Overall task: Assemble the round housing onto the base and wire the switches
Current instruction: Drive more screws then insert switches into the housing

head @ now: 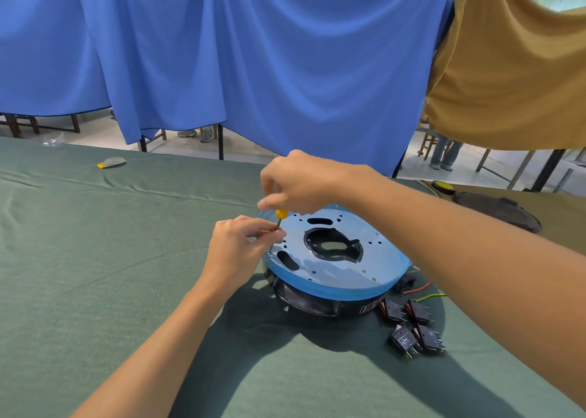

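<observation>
A round black housing (320, 303) lies on the green table with a shiny blue-rimmed metal base plate (374, 256) on top of it. My right hand (298, 183) grips the handle of a yellow screwdriver (280, 215) held upright over the plate's left edge. Thumb and fingers of my left hand (241, 246) pinch the screwdriver's shaft just above a hole at the rim. Several black rocker switches (412, 325) lie on the cloth to the right of the housing, with red and yellow-green wires (421, 291) beside them.
The green cloth (95, 259) covers the table. A small yellow and grey packet (111, 163) lies at the far left. A dark round cover (498, 211) with a yellow part sits at the far right. Blue and tan curtains hang behind.
</observation>
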Action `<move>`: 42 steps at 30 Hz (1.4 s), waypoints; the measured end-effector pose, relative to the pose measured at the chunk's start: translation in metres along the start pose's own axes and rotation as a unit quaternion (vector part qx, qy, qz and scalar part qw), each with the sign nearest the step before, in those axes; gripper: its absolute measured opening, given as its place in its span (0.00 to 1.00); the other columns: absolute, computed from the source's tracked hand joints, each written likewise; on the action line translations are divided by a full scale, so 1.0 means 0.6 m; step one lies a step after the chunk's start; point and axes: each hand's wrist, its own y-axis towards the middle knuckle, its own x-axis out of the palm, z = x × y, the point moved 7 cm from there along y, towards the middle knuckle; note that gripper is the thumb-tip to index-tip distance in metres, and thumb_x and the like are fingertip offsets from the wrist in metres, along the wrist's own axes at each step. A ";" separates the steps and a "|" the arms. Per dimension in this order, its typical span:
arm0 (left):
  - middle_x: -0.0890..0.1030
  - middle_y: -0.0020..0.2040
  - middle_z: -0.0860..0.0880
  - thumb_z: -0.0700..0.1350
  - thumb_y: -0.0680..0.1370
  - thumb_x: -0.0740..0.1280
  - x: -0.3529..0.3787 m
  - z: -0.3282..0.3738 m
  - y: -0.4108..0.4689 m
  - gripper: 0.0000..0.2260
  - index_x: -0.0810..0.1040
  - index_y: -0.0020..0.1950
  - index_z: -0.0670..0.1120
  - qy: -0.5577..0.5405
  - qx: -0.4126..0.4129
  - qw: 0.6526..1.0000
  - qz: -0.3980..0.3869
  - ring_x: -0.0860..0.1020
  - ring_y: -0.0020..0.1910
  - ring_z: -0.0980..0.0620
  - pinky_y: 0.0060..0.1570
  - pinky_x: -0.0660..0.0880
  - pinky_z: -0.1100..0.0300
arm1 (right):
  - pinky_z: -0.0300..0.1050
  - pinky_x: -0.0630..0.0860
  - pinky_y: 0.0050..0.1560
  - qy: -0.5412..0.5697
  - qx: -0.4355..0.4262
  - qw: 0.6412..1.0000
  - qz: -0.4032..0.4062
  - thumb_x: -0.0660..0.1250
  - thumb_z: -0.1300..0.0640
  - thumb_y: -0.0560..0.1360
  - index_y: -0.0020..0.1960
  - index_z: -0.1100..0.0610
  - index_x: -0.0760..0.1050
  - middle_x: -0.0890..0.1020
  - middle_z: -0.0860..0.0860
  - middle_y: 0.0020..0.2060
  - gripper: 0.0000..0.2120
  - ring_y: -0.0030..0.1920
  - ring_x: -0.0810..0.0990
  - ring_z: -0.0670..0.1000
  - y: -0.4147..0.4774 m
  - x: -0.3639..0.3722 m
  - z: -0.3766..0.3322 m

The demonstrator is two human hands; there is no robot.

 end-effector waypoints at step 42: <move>0.81 0.36 0.60 0.40 0.73 0.75 -0.008 -0.002 0.005 0.02 0.87 0.42 0.45 0.006 -0.004 1.000 0.000 0.80 0.42 0.59 0.44 0.72 0.69 | 0.44 0.74 0.38 -0.001 -0.007 1.000 -0.017 0.70 0.50 0.74 0.50 0.56 0.78 0.80 0.48 0.43 0.10 0.40 0.78 0.47 -0.002 -0.009 0.000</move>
